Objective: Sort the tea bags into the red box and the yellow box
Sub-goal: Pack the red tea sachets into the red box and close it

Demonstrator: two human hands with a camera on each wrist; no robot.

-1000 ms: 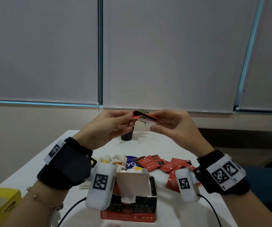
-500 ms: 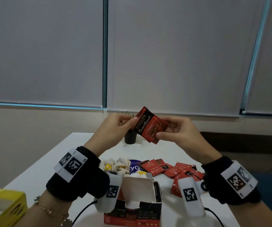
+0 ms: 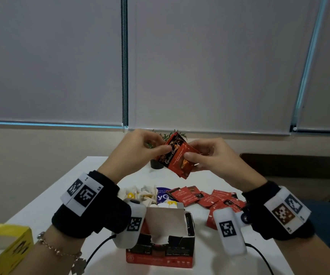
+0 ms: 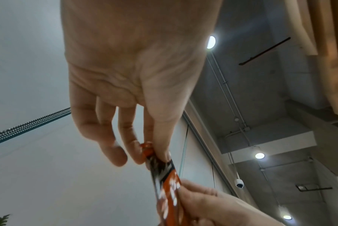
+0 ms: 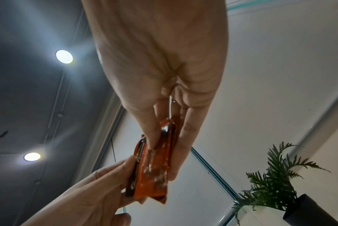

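The yellow box [image 3: 5, 249] is cut off at the lower left edge. Pale tea bags [image 3: 140, 195] heap behind the open red box [image 3: 160, 255], too jumbled to count. Above, the left hand [image 3: 138, 151] and right hand [image 3: 209, 155] each pinch a small stack of glossy red packets [image 3: 180, 155], count unclear. Roughly ten red sachets [image 3: 205, 197] litter the table [image 3: 70, 191].

Red-and-black tea bags [image 3: 180, 155]; red box [image 3: 160, 253]; yellow box [image 3: 7, 249]; white table [image 3: 47, 197].
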